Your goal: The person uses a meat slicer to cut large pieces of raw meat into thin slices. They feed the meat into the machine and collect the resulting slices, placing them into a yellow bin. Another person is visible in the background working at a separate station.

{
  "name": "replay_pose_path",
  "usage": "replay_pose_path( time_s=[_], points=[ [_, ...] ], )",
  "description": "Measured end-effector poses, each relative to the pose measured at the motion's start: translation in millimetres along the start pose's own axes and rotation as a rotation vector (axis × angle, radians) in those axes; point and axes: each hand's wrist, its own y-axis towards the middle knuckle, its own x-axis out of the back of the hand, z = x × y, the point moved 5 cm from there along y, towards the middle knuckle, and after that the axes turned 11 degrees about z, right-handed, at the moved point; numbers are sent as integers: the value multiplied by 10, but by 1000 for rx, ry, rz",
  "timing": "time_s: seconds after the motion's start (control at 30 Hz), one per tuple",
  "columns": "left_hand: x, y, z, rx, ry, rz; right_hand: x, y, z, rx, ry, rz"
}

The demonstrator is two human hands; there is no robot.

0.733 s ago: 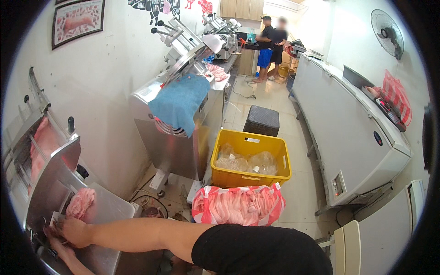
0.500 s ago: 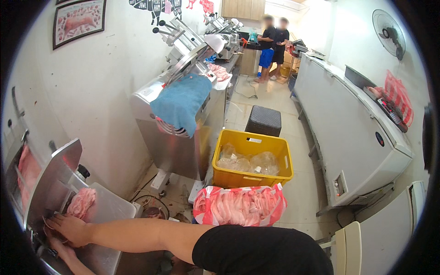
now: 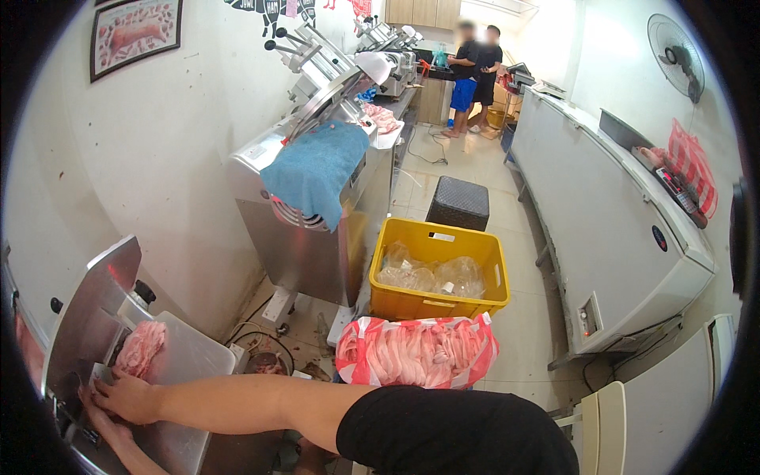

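At the lower left is a metal meat slicer [image 3: 99, 305] with an upright plate. My right hand [image 3: 127, 397] reaches across to the plate's lower part, its fingers stretched out and slightly apart. Close below it, my left hand [image 3: 99, 416] points its extended fingers up along the same plate, partly covered by the right hand. I cannot make out anything held in either hand. A pile of pink sliced meat [image 3: 142, 348] lies on a clear plastic tray [image 3: 198, 356] just beyond my right hand. More meat [image 3: 29, 352] shows behind the plate, at the picture's edge.
A yellow crate [image 3: 439, 309] holds clear plastic bags. Before it sits a red-and-white bag of meat strips [image 3: 419, 356]. Beyond are a dark stool [image 3: 459, 204], a second slicer with a blue towel [image 3: 317, 170] and a white chest freezer [image 3: 602, 214]. Two people [image 3: 475, 79] stand at the back.
The meat behind the plate has slid toward the left edge and shows less. My right-hand fingers have spread a little beside the plate, while my left hand has risen slightly.
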Motion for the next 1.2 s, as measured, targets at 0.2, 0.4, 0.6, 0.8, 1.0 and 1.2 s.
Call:
replay_pose_path(
  time_s=[0.2,0.4,0.6,0.8,1.0,1.2],
  points=[
    [426,233,87,25,-133,-5,-74,49,66,-65,-5,127],
    [948,479,177,27,-47,-38,30,71,131,-60,-17,350],
    [111,-13,-86,32,-138,-47,222,65,-4,-25,262,-94],
    [-37,-114,-116,-34,-10,-37,256,61,-71,87,192,-170],
    [-116,-225,-201,-18,-30,-123,264,25,13,84,191,-123],
    [-80,42,1,72,-105,28,41,-5,-75,-54,14,109]
  ],
)
